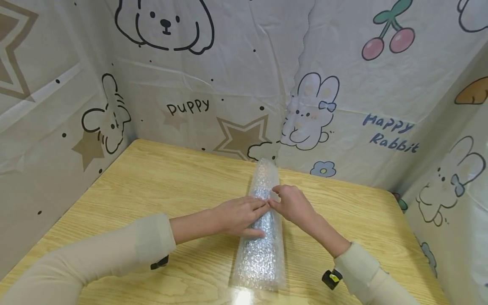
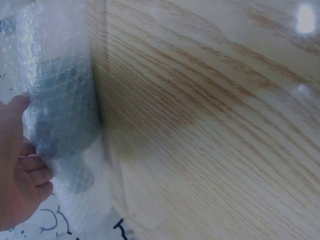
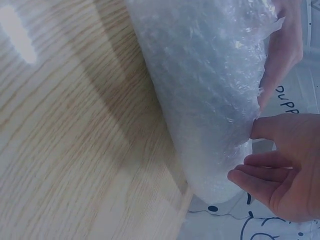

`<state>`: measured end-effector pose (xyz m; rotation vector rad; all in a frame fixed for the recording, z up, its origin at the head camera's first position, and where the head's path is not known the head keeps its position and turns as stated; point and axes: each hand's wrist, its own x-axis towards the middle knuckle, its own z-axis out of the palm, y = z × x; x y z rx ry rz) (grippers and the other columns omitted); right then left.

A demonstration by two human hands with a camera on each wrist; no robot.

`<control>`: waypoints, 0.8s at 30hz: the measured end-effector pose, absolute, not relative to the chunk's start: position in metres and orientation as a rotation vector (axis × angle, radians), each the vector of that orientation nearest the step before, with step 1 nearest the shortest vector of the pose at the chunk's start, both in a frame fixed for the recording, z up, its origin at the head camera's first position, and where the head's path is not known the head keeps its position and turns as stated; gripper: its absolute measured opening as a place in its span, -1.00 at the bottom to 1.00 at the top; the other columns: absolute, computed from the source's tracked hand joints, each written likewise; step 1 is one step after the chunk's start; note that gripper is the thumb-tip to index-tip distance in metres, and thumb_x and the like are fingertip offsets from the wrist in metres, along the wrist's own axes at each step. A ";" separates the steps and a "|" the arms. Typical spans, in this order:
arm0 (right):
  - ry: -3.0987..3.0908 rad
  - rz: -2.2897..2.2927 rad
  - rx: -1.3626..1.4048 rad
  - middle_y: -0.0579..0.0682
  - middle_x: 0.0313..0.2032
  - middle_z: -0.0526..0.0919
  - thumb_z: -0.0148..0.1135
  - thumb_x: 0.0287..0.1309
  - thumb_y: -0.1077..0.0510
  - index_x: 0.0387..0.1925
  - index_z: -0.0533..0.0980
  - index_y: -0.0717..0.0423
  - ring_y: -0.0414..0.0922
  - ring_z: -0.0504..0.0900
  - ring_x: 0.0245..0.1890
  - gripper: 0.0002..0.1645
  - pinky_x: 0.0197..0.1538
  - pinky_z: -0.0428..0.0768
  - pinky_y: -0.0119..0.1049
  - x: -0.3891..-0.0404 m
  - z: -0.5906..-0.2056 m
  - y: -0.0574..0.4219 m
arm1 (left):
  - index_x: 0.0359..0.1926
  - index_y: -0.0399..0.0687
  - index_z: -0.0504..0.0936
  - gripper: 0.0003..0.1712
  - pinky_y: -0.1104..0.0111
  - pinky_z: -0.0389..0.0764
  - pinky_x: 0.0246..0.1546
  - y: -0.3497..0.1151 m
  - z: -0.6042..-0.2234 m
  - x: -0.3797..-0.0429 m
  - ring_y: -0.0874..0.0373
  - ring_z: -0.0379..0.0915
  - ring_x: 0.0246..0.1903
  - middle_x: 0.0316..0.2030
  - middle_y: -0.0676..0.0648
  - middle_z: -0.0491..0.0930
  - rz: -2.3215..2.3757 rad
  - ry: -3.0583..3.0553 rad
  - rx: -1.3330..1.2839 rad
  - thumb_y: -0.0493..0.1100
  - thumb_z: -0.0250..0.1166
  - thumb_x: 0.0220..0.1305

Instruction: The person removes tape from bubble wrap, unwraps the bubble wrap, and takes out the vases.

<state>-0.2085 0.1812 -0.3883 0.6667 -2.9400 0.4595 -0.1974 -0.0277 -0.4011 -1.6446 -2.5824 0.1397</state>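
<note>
A long roll of bubble wrap point(image 1: 261, 258) lies lengthwise on the wooden table, its far end near the back edge. Through the film in the left wrist view shows a dark, bottle-like shape point(image 2: 65, 110) with a narrower end; its exact kind is blurred. My left hand point(image 1: 244, 216) rests across the top of the roll, fingers extended. On the roll's right side, my right hand point(image 1: 295, 205) touches the wrap with thumb and fingertips, which stand apart in the right wrist view. The two hands nearly meet at the middle of the roll.
The light wooden table point(image 1: 171, 178) spreads to both sides of the roll. A printed cloth point(image 1: 236, 76) with cartoon animals hangs behind it and along the left and right. Dark wrist devices show below the sleeves, one being a black camera point(image 1: 331, 279) at the right wrist.
</note>
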 end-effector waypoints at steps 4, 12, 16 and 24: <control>-2.926 0.432 0.666 0.23 -0.13 0.71 0.40 0.21 0.14 -0.03 0.62 0.40 -0.10 0.66 -0.41 -0.58 -0.24 0.72 -0.16 -0.209 -0.392 0.181 | 0.48 -0.33 0.19 -0.06 0.19 0.22 0.40 -0.028 -0.401 -0.197 -0.06 0.23 0.38 0.40 -0.26 0.28 0.156 -2.563 -1.644 0.37 -0.05 0.46; -2.840 0.316 0.720 0.19 -0.14 0.72 0.40 0.20 0.15 -0.06 0.65 0.33 -0.08 0.69 -0.40 -0.64 -0.29 0.71 -0.18 -0.210 -0.395 0.181 | 0.47 -0.33 0.21 -0.07 0.19 0.23 0.40 -0.028 -0.401 -0.197 -0.06 0.25 0.37 0.38 -0.27 0.31 0.171 -2.535 -1.638 0.36 -0.05 0.46; -2.774 0.253 0.803 0.15 -0.12 0.73 0.40 0.20 0.17 -0.08 0.66 0.27 0.02 0.73 -0.20 -0.70 -0.20 0.72 -0.13 -0.211 -0.397 0.181 | 0.46 -0.33 0.23 -0.07 0.19 0.24 0.39 -0.028 -0.402 -0.198 -0.07 0.25 0.37 0.38 -0.27 0.31 0.175 -2.518 -1.642 0.36 -0.04 0.46; -2.573 0.178 1.030 -0.01 -0.29 0.73 0.40 0.18 0.26 -0.28 0.68 0.13 -0.07 0.71 -0.30 -0.94 -0.31 0.70 -0.25 -0.216 -0.406 0.185 | 0.48 -0.34 0.18 -0.06 0.19 0.24 0.39 -0.028 -0.403 -0.198 -0.08 0.21 0.39 0.41 -0.31 0.22 0.182 -2.503 -1.651 0.36 -0.05 0.47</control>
